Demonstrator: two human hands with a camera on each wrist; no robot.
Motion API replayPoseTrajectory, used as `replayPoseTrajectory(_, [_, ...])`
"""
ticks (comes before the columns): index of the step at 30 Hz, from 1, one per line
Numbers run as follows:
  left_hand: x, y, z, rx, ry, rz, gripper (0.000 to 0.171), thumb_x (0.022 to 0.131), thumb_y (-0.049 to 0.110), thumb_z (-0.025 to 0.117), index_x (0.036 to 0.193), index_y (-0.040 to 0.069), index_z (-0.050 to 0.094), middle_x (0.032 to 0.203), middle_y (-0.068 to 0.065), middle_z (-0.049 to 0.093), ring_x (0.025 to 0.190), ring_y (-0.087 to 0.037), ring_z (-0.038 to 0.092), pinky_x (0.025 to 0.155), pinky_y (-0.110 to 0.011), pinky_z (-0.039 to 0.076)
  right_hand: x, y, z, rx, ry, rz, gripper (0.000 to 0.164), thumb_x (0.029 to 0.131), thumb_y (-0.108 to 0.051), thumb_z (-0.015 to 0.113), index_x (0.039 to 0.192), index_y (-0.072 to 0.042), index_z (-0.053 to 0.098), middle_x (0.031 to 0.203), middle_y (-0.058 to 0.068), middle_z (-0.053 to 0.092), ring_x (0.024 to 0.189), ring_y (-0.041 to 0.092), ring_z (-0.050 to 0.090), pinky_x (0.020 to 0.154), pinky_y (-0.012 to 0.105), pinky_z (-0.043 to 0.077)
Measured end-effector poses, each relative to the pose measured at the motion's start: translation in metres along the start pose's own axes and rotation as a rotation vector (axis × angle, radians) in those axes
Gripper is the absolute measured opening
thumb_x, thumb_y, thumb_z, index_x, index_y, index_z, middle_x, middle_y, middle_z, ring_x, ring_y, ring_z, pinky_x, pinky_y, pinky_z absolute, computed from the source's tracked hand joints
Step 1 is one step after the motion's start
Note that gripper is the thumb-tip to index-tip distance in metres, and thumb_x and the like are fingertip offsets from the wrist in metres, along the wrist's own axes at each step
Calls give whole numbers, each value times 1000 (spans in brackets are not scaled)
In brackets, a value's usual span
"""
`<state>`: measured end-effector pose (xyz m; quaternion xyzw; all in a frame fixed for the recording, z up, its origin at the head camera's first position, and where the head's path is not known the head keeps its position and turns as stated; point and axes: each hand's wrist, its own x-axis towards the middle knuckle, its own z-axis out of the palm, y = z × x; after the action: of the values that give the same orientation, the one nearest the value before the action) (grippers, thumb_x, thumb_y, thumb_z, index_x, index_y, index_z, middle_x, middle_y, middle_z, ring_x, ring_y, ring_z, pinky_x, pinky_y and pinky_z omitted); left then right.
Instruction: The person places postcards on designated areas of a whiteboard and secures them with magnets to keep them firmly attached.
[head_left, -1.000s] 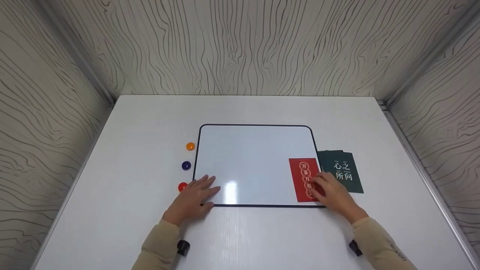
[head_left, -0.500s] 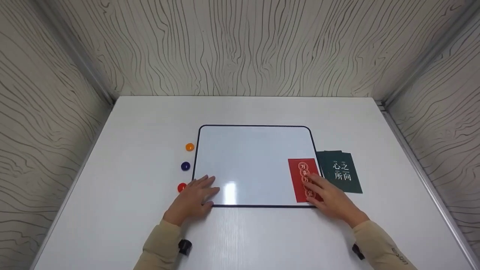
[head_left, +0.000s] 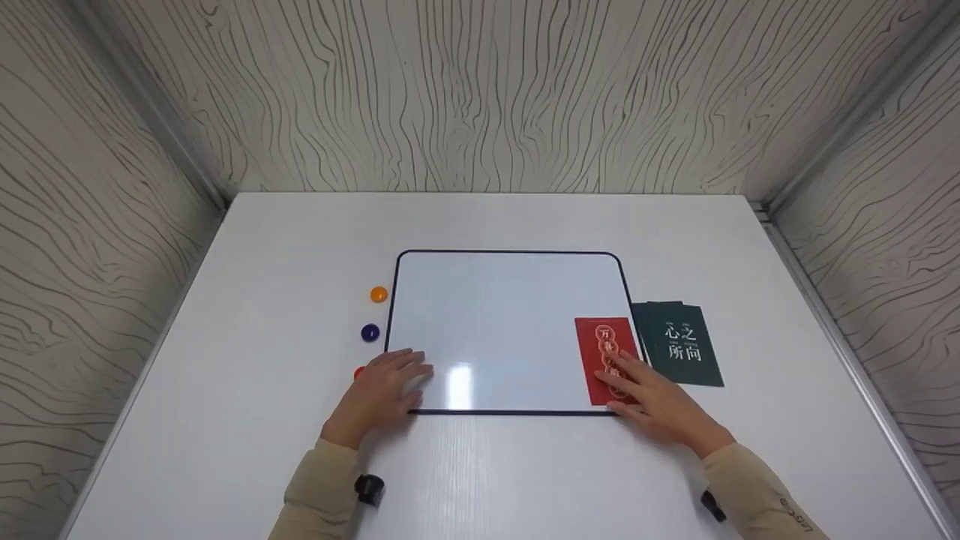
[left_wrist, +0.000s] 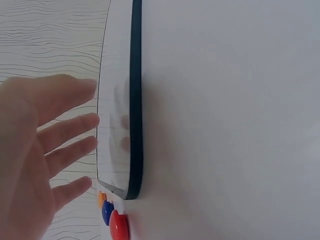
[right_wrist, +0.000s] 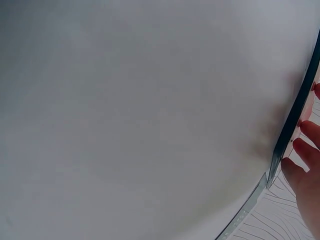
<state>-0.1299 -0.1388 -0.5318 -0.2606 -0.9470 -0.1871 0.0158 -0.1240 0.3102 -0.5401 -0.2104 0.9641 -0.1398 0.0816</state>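
A whiteboard (head_left: 495,300) with a dark rim lies flat on the table. My left hand (head_left: 379,388) hovers at its near left corner; the left wrist view shows the relaxed fingers (left_wrist: 70,131) holding nothing. On the board's near right part lies a red card (head_left: 589,352) with characters in linked circles. My right hand (head_left: 660,401) rests spread fingers on it, covering its lower right part. Along the board's left side lie three round magnet-like buttons: orange (head_left: 379,295), purple (head_left: 370,332) and red (left_wrist: 119,225), the red one mostly hidden by my left hand in the head view.
Dark green cards (head_left: 682,371) with white characters lie overlapped beside the board's right edge. The white table (head_left: 480,480) meets wood-grain patterned walls (head_left: 480,97) at the back and sides.
My right hand has loosened its curled fingers and spread them over the red card, shifting slightly toward the near edge. My left hand has lifted slightly and drawn its fingers in, covering more of the red button.
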Motion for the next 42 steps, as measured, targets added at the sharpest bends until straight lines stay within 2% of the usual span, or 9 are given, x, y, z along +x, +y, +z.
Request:
replayPoseTrajectory(4, [1,-2,0,27,59,6,33,87,19,69,120,14,67,127,-6,66,123,-27,60,105,-45,49,1,-2,-1,-5,-16,4,58,90,-51,58,143,-30,46,155,10,38,140,39,38,107,57,44])
replayPoseTrajectory(8, [1,-5,-1,28,97,-18,33,86,19,71,119,14,67,124,-5,68,119,-25,62,103,-43,51,1,-3,-2,-1,-33,12,59,90,-52,58,144,-31,45,156,10,36,141,39,37,107,57,44])
replayPoseTrajectory(21, [-4,-16,-14,-20,112,-150,35,87,19,70,121,15,67,127,-6,66,122,-27,60,107,-46,47,2,-2,0,20,-58,12,60,89,-49,60,145,-36,41,158,7,30,143,37,32,107,56,44])
replayPoseTrajectory(29, [-8,-25,-14,-18,185,-148,33,84,17,73,117,14,69,124,-7,68,118,-27,63,103,-44,51,2,-4,-2,51,-66,25,60,88,-49,61,144,-35,43,157,8,32,142,37,33,106,57,45])
replayPoseTrajectory(35, [-10,-31,-14,-45,174,-199,32,85,19,73,116,14,69,124,-9,67,117,-28,62,103,-45,51,3,-5,-2,59,-59,25,60,87,-43,65,143,-36,45,157,8,32,142,38,32,103,56,48])
replayPoseTrajectory(42, [-13,-38,-11,-44,174,-249,36,84,22,73,119,15,68,126,-11,65,120,-30,60,104,-46,50,3,-5,-1,68,-59,34,59,87,-44,65,142,-36,46,157,7,33,142,38,33,104,57,47])
